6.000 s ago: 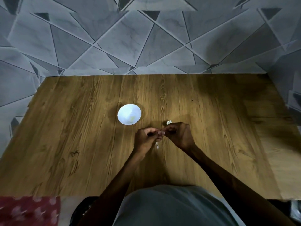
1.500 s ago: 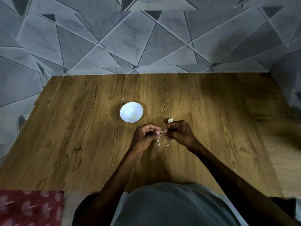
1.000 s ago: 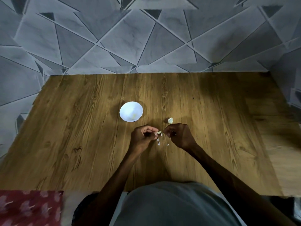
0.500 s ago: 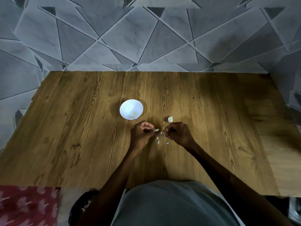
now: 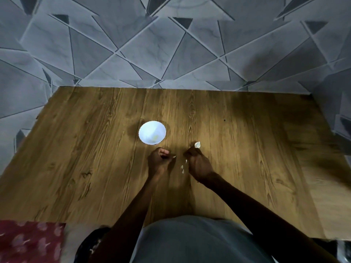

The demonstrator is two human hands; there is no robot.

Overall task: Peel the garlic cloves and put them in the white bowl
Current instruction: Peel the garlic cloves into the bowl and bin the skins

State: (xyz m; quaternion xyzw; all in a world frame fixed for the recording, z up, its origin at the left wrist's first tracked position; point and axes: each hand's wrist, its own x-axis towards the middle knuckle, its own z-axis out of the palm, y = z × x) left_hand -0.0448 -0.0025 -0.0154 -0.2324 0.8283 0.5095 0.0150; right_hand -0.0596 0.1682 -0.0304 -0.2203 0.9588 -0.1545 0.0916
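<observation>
The small white bowl (image 5: 152, 132) stands on the wooden table (image 5: 76, 158), with a yellowish peeled clove inside. Just below it, my left hand (image 5: 157, 161) is curled, pinching a small pale garlic clove (image 5: 174, 156) at its fingertips. My right hand (image 5: 197, 164) is curled a short gap to the right; what it holds is hidden. An unpeeled garlic clove (image 5: 197, 144) lies on the table just above my right hand. Small white peel scraps (image 5: 182, 168) lie between the hands.
Grey triangle-patterned tiles (image 5: 171, 54) rise behind the table's far edge and on the right side. A red patterned cloth (image 5: 28, 242) lies at the lower left. My grey-clothed body (image 5: 190, 242) fills the near edge.
My hands have pulled apart; the left keeps the clove and has drifted left toward the bowl. More peel scraps have dropped onto the table between them.
</observation>
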